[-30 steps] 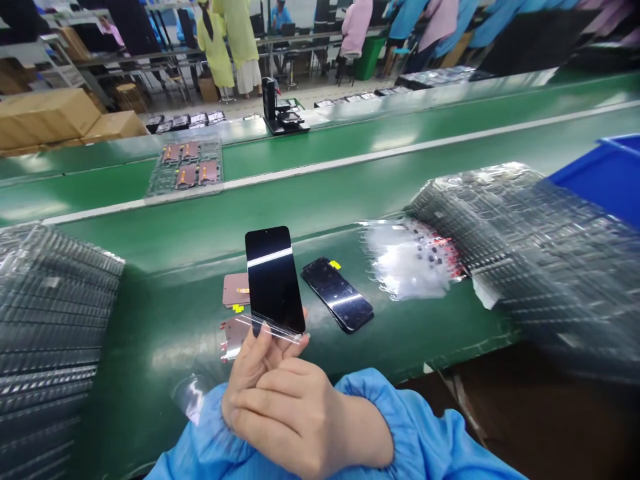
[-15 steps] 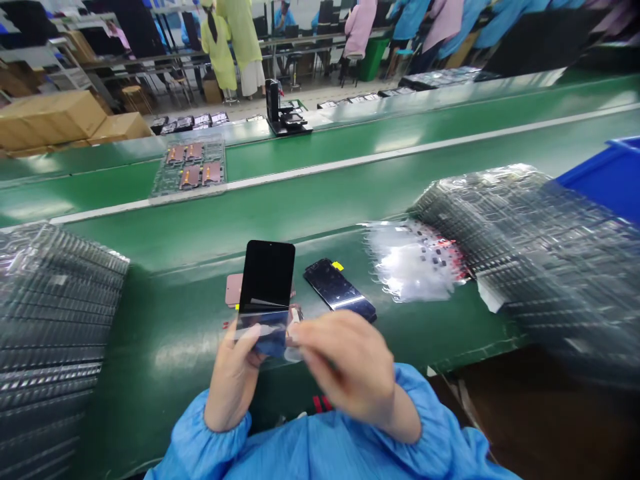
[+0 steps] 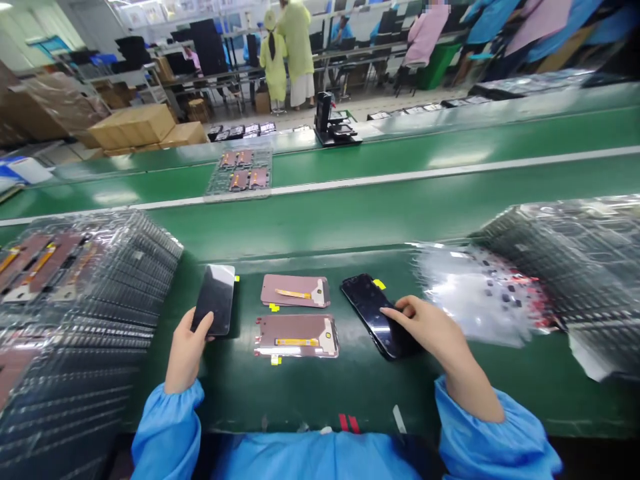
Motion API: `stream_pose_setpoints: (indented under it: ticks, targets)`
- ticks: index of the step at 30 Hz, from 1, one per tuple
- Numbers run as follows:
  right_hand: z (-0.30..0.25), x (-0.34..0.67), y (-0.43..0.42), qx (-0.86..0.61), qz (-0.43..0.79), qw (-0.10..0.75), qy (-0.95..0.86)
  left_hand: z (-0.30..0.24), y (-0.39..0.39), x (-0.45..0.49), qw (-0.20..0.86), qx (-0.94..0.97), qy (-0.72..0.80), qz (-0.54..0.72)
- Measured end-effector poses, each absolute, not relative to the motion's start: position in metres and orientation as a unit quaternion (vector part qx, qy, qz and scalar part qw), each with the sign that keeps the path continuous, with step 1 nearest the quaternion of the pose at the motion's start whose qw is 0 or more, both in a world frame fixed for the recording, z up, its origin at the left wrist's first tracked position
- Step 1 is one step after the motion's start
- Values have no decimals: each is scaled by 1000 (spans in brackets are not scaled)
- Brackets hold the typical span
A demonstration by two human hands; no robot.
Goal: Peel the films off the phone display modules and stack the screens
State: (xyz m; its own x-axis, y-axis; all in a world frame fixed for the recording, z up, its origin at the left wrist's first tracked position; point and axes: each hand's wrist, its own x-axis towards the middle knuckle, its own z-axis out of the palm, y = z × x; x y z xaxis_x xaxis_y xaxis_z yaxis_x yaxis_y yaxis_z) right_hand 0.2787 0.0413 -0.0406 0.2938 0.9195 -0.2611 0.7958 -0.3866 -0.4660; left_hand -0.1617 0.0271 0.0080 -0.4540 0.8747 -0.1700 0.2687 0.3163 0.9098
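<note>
My left hand (image 3: 193, 340) grips the lower end of a dark phone screen (image 3: 216, 297), glossy face up, with a yellow tab on its right edge. My right hand (image 3: 430, 327) has its fingers on a dark phone screen (image 3: 375, 317) that lies slanted on the green work surface, a yellow tab at its upper edge. What lies beneath that screen is hard to make out. Between my hands, phone screens lie with their brownish-pink backs up: an upper one (image 3: 290, 285) and a lower one (image 3: 305, 327), both with orange flex cables.
Stacked clear plastic trays rise at the left (image 3: 145, 260) and right (image 3: 575, 227). Clear plastic bags (image 3: 455, 287) lie beside the right stack. Farther back, a tray of screen parts (image 3: 240, 173) and a black fixture (image 3: 333, 123) stand by the belt.
Earlier my hands were together at a black screen with clear film. Now they are apart: the left holds a screen farther left, the right reaches the slanted screen. The view has swung left.
</note>
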Motion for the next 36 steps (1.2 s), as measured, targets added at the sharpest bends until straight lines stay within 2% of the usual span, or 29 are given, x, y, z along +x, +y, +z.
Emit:
stream_pose_setpoints:
  ticks: [9, 14, 16, 19, 23, 25, 27, 31, 36]
  targets:
    - [-43, 283, 43, -775, 266, 213, -533, -9, 23, -199, 257, 447, 793, 325]
    - [-47, 283, 46, -751, 308, 281, -512, 1, 24, -193, 64, 555, 784, 272]
    - [-45, 286, 47, -737, 329, 325, -493, 9, 23, -180, 41, 578, 761, 291]
    - [-36, 285, 44, -709, 365, 405, -448, 19, 21, -147, 153, 552, 739, 355]
    - [-15, 257, 32, -639, 445, 490, -393, 17, 14, -83, 455, 522, 624, 362]
    - [-6, 232, 23, -595, 496, 505, -382, 11, 7, -49, 608, 487, 515, 357]
    - [-1, 206, 14, -558, 539, 506, -377, 6, -1, -23, 710, 438, 425, 352]
    - [2, 173, 3, -513, 557, 506, -413, 8, -12, 0, 766, 366, 400, 345]
    - [12, 179, 14, -586, 329, 533, -514, 16, -14, -6, 758, 365, 422, 336]
